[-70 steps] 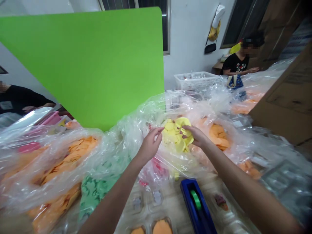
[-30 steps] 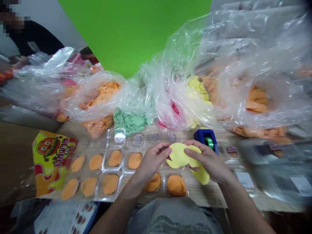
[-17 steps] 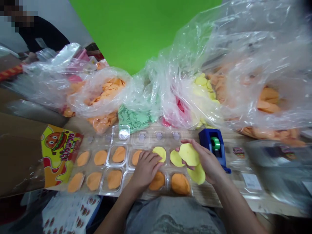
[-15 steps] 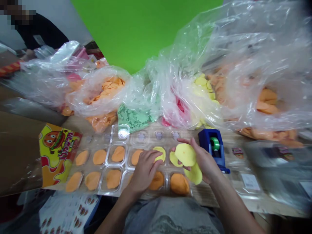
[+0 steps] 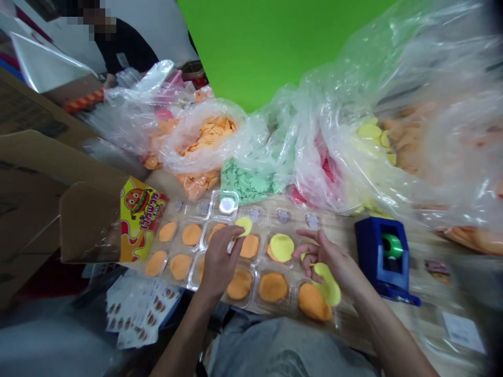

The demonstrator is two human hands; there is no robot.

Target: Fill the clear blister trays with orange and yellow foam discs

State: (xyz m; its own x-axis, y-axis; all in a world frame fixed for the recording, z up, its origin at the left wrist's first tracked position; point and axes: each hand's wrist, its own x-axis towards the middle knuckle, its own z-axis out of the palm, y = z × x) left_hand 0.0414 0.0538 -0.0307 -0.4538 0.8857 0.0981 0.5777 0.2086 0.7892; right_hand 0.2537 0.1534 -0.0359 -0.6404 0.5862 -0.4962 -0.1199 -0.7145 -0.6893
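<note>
My left hand (image 5: 218,256) pinches a thin yellow disc (image 5: 244,226) over the clear plastic trays (image 5: 226,201). Below that disc is an orange disc (image 5: 250,246) in its compartment. Another yellow disc (image 5: 282,247) lies on an orange one, one compartment to the right. My right hand (image 5: 328,262) has its index finger stretched out while the other fingers curl round a soft yellow disc (image 5: 328,285) that hangs from them. A bit more yellow shows between those fingers. Under it, an orange disc (image 5: 314,301) fills a front compartment.
A blue tape dispenser (image 5: 381,256) stands right of my right hand. Behind the trays lie plastic bags of orange (image 5: 214,133), green (image 5: 253,178), pink (image 5: 330,167) and yellow pieces (image 5: 369,131). A burger-printed card (image 5: 137,220) and cardboard box (image 5: 86,220) are at left. A person (image 5: 126,44) is at the back left.
The view has swung left. My left hand has lifted a yellow disc and moved left. My right hand has let go of one yellow disc, which now lies on an orange one.
</note>
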